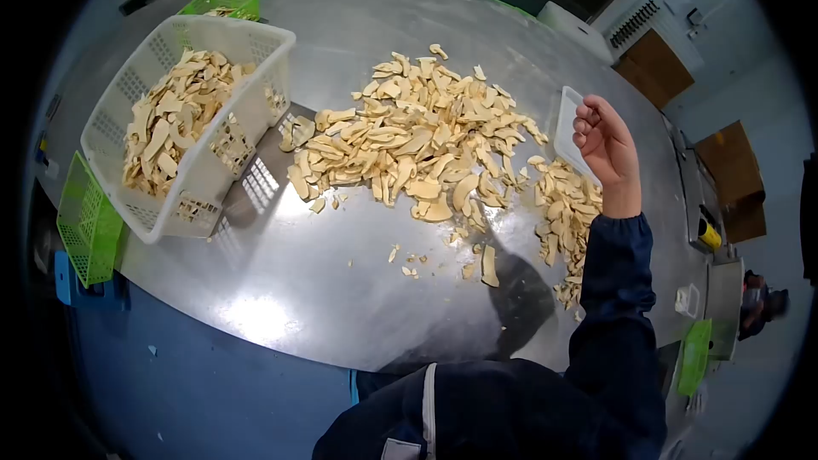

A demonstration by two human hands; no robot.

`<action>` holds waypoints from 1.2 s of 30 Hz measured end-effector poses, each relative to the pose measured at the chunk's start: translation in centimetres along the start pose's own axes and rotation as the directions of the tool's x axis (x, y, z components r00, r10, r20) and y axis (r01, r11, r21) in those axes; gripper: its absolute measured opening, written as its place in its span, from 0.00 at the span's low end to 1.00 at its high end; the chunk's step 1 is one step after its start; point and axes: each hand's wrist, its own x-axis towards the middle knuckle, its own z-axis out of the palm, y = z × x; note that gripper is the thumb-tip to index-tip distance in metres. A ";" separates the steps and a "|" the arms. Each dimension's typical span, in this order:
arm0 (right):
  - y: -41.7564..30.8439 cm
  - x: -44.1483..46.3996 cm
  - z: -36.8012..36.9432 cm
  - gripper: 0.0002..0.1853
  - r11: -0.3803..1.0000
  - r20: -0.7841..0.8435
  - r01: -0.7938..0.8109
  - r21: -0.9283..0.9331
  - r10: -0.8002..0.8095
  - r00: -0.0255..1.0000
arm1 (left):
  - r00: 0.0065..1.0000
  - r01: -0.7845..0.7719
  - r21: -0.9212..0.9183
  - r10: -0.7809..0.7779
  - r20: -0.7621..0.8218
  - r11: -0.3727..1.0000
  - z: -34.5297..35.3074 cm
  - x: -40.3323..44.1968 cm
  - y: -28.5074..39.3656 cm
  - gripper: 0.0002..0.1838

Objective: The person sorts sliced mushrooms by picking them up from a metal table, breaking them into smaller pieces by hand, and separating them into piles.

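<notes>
My right hand is raised over the right side of the metal table, its fingers curled into a loose fist and nothing visible in them. Behind it, partly covered by the hand, is a shallow white tray. Below and left of the hand lies a smaller heap of pale slices, apparently dried mushroom. A larger heap of the same slices spreads across the middle of the table. One loose slice and some crumbs lie nearer to me. My left hand is out of the picture.
On the left a white perforated basket holds many slices. Green baskets stand by it, one behind and one at the table's left edge. Cardboard is at the far right. Another green basket is at the lower right.
</notes>
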 end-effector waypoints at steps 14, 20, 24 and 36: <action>0.4 -0.3 -2.9 0.12 0.998 -0.065 -0.070 -0.010 0.069 0.995 | 0.998 -0.012 0.123 0.020 -0.062 0.992 3.0 2.8 0.0 0.22; 2.6 1.1 -4.6 0.11 0.993 -0.130 -0.116 -0.017 0.113 0.985 | 0.997 0.010 0.159 0.004 -0.083 0.987 1.9 2.4 0.4 0.22; 6.0 3.8 -6.1 0.11 0.978 -0.168 -0.156 -0.141 0.132 0.977 | 0.996 0.021 0.184 -0.004 -0.094 0.983 0.5 1.6 0.6 0.22; 17.5 9.1 7.6 0.15 -0.033 0.582 0.600 -0.799 -0.295 0.758 | 0.981 0.165 0.728 -0.030 -0.194 0.666 -12.6 -15.1 13.5 0.23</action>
